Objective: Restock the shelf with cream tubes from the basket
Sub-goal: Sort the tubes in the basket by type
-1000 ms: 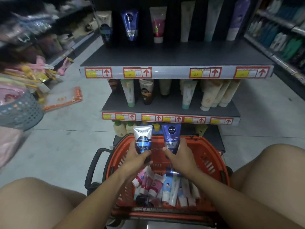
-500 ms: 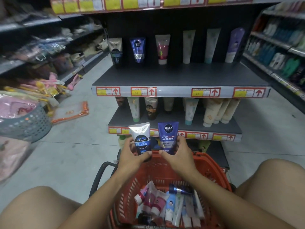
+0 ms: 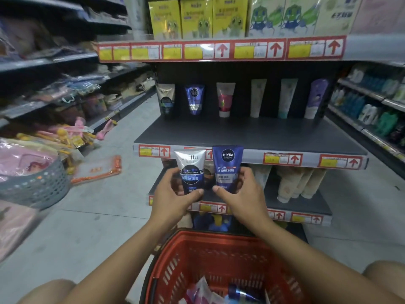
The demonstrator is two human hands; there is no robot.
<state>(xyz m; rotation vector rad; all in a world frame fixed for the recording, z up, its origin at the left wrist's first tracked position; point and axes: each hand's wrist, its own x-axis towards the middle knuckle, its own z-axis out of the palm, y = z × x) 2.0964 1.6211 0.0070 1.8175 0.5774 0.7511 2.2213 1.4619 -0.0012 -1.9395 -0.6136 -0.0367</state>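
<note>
From the head camera I see my left hand (image 3: 175, 195) pinching a white-and-navy Softto cleanser tube (image 3: 191, 170) low on its body, thumb across the front and fingers behind; my right hand (image 3: 237, 190) grips a blue Nivea Men tube (image 3: 226, 166) the same way; both tubes stand upright, labels toward me, side by side and nearly touching, raised in front of the lip of the middle shelf (image 3: 252, 137); I judge they are held by the lower end so each can be set down standing on its cap; a matching Softto tube (image 3: 166, 98) and a blue tube (image 3: 194, 98) stand at the back of that shelf on the left, which is probably why these two are carried on the left and in that order; the board in front of that back row is bare, so there is room to fill forward; the red basket (image 3: 175, 260) sits below my forearms with more tubes (image 3: 219, 292) in its bottom, though they are too blurred to name.
</note>
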